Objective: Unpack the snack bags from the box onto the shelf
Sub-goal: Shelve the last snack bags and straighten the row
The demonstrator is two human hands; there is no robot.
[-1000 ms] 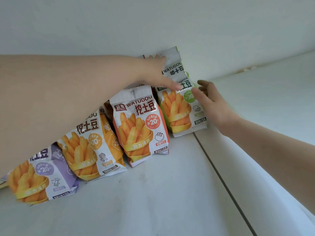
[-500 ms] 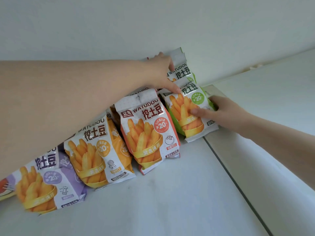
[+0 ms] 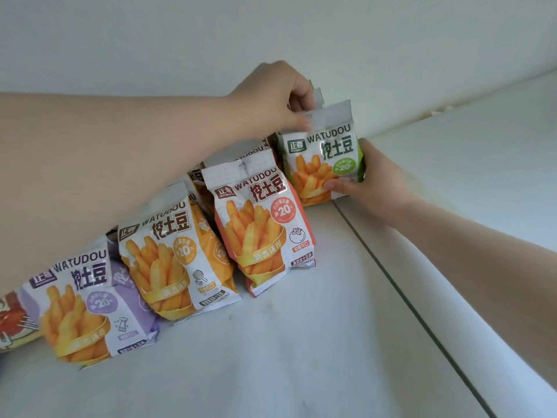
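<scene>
Standing the green snack bag [image 3: 324, 152] upright at the shelf [image 3: 301, 342] corner — left hand [image 3: 271, 98] pinches its top seal, right hand [image 3: 370, 182] grips its side (best pressed square against its neighbours).

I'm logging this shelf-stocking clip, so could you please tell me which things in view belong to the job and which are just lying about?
Part of the job:
green snack bag, pinched at the top by the left hand and held at its side by the right hand
red bag
orange bag
purple bag
shelf

Just there:
back wall
side panel
</scene>
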